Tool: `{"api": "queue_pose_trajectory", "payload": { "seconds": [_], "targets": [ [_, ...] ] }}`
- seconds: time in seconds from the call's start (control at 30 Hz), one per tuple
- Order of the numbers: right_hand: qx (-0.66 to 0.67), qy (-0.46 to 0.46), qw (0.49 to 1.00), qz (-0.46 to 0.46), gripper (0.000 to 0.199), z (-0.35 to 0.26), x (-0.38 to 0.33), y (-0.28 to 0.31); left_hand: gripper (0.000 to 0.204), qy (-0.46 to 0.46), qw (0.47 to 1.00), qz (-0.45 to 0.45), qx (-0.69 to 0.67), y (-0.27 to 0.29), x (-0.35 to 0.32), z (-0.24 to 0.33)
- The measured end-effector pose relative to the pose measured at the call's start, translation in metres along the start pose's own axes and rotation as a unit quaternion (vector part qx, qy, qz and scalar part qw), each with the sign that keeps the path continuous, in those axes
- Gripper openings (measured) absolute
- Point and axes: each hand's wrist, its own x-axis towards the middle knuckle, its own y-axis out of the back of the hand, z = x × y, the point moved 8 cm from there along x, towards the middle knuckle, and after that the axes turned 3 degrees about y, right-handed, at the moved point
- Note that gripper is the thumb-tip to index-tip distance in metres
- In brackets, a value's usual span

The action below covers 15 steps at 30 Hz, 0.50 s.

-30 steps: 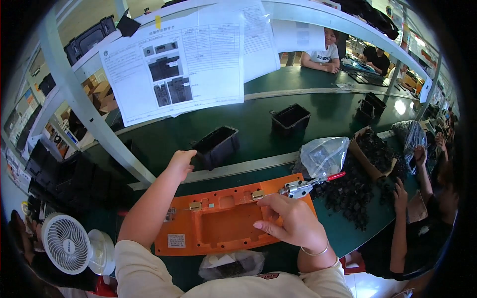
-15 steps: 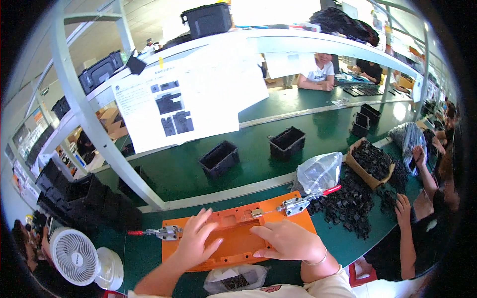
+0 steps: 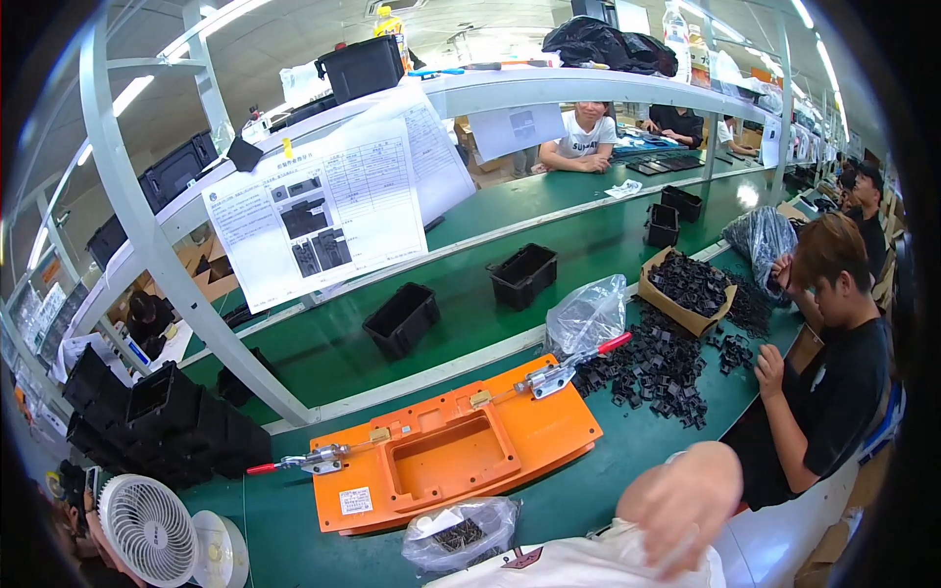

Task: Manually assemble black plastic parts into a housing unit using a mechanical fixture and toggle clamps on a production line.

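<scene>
An orange fixture (image 3: 544, 431) with a rectangular recess lies on the green table in front of me. Metal toggle clamps with red handles sit at its back edge, the left clamp (image 3: 328, 458) and the right clamp (image 3: 554, 377). Nothing lies in the recess. My right hand (image 3: 681, 505) hangs at the lower right, off the fixture near my white clothing. Motion smears its fingers, so what they hold, if anything, cannot be made out. My left hand is out of view. A clear plastic bag (image 3: 431, 549) with small dark parts lies at the fixture's front edge.
Black small parts (image 3: 647, 382) are heaped right of the fixture, beside a cardboard box (image 3: 720, 318) of more. Black bins (image 3: 402, 323) stand on the far green strip; others are stacked left. A white fan (image 3: 147, 519) stands near left. A co-worker (image 3: 823, 392) sits at right.
Both hands have left the orange fixture: the right moved to the lower right, the left went out of view. The view has shifted, and the fixture's recess is now uncovered.
</scene>
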Motion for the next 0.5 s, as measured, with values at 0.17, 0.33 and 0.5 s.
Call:
{"api": "queue_pose_trajectory", "payload": {
  "seconds": [0.17, 0.33, 0.5],
  "targets": [
    [-0.168, 0.003, 0.985, -0.047, 0.021, -0.107, 0.031, -0.024, 0.022, -0.122, 0.987, -0.068, 0.086, -0.021, -0.032, 0.050],
    [-0.220, -0.052, 0.973, -0.044, 0.017, -0.133, 0.054, -0.043, 0.021, -0.154, 0.984, -0.048, 0.072, -0.017, -0.050, 0.037],
    [-0.335, 0.029, 0.942, 0.018, 0.011, -0.169, 0.072, -0.053, 0.021, -0.198, 0.979, -0.031, 0.047, -0.018, -0.056, 0.027]
  ]
}}
